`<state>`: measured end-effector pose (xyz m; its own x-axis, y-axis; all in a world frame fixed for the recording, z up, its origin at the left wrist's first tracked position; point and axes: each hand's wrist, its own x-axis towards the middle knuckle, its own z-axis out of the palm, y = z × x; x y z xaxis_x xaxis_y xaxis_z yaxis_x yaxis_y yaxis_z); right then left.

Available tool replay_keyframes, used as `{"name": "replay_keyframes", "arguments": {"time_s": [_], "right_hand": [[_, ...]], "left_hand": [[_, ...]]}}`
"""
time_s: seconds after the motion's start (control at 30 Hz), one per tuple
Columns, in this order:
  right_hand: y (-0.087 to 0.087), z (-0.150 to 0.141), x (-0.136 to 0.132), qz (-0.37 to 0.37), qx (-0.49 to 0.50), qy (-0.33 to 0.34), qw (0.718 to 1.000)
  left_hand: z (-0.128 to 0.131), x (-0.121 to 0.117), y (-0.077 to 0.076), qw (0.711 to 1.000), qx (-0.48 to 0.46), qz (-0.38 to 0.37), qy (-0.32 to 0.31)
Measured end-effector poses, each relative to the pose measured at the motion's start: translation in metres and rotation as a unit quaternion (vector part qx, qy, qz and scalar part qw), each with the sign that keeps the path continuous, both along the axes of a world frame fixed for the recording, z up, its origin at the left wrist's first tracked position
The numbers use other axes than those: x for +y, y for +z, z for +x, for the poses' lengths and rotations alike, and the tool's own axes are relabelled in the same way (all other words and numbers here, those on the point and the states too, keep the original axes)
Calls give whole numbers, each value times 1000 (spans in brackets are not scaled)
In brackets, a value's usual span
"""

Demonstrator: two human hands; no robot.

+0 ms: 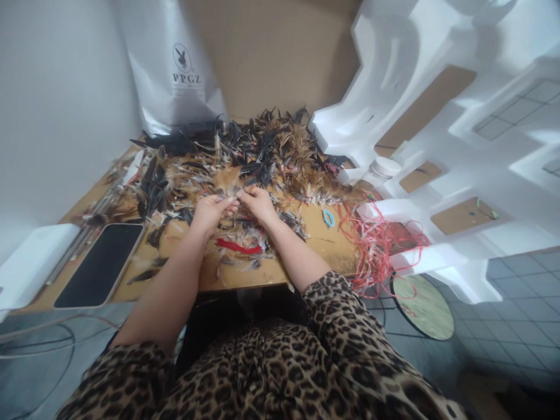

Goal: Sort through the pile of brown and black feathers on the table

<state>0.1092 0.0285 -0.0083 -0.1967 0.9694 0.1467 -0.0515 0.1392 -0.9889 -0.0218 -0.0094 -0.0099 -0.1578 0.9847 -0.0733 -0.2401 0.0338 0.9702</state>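
Note:
Both hands meet over the middle of the desk, close together around a tuft of golden-brown feathers (227, 178). My left hand (213, 211) pinches its base between thumb and fingers. Beside it, my right hand (258, 204) has thumb and finger closed at the same base. The exact grip point is partly hidden by the fingers. A pile of brown and black feathers (266, 146) spreads behind and around the hands. Below them on the desk lies a red strip (238, 246) among loose down.
A phone (101, 265) and a white box-like object (37, 265) lie at left. Pink string (371, 239) tangles over the right edge near a blue ring (328, 218). White foam packaging (420, 52) rises at right, beside a white-lidded jar (384, 169). A white bag (175, 87) stands behind.

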Motion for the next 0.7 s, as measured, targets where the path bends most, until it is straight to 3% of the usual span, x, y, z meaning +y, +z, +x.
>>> {"name": "replay_keyframes", "arguments": {"time_s": [0.13, 0.27, 0.47, 0.7], "right_hand": [[-5, 2, 4, 52, -35, 9, 998], [-4, 3, 3, 35, -46, 24, 998], [0, 5, 0, 12, 0, 51, 999], [0, 3, -1, -26, 53, 39, 998]], "left_hand": [[-3, -1, -2, 998, -35, -35, -38], [-3, -1, -1, 997, -38, -40, -57], [0, -2, 3, 999, 45, 11, -9], [-3, -1, -3, 996, 65, 35, -42]]}}
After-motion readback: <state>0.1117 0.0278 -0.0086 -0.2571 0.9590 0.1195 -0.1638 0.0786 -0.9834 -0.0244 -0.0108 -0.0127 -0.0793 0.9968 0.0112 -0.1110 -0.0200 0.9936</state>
